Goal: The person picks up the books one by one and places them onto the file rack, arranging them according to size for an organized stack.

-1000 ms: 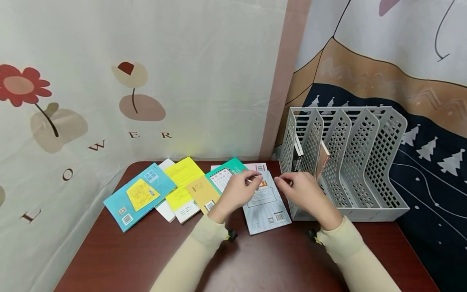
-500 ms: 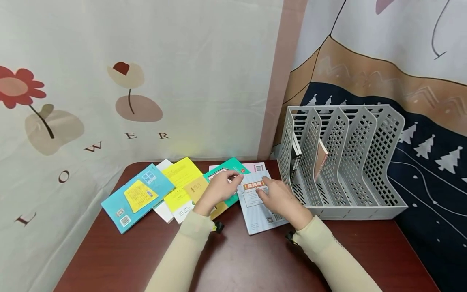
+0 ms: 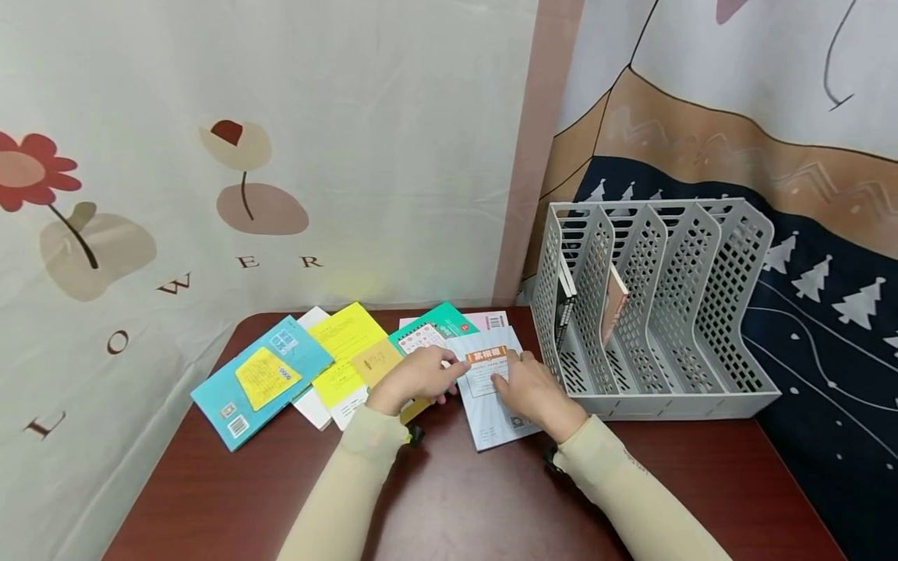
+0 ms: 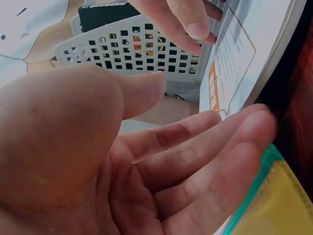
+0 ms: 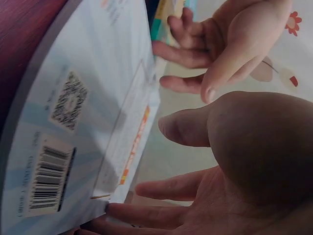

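Observation:
A pale blue-grey book with an orange title strip and a barcode lies on the table. My left hand is at its left side. In the left wrist view, the left fingers reach the book's edge, and the thumb stands apart. My right hand is over the book's right side. In the right wrist view, the right fingertips meet its edge, and the thumb is off the cover. A green book and a tan booklet lie partly hidden beside the left hand.
A grey slotted file rack stands at the right, with a black-edged book and a pinkish book in separate slots. Leftward lie a yellow book, a blue book and a white one. A pink book sits behind.
The right hand has moved left from beside the rack onto the blue-grey book. The left hand shifted left off the book, then came down to its left edge.

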